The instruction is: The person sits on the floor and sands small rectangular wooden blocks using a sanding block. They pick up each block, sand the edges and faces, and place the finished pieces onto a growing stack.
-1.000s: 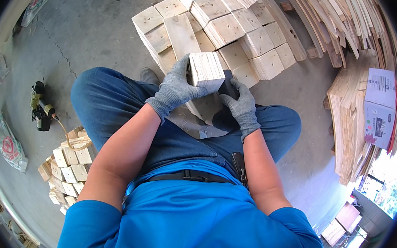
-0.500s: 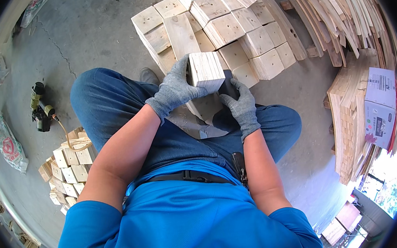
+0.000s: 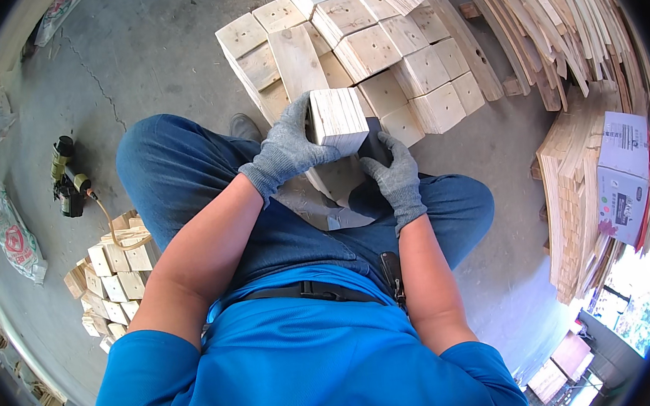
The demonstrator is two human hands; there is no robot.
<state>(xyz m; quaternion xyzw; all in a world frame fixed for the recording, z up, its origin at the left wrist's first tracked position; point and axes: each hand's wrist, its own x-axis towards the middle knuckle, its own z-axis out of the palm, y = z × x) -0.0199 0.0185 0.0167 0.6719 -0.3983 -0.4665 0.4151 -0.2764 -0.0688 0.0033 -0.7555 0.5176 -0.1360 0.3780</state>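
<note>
Grey knitted gloves cover both hands. My left hand is closed around a block of stacked wooden pieces, its layered edges facing up. Close by on the right, my right hand grips a dark flat object pressed near the block's right side. Its kind is hard to make out, as the fingers and the block hide part of it. Both hands are above the gap between my bent knees, in front of the large group of wooden blocks.
Smaller wooden blocks are piled by my left knee. A nail gun with a hose lies on the concrete floor near plastic bags. Long boards and stacked strips line the right, with a printed carton against them.
</note>
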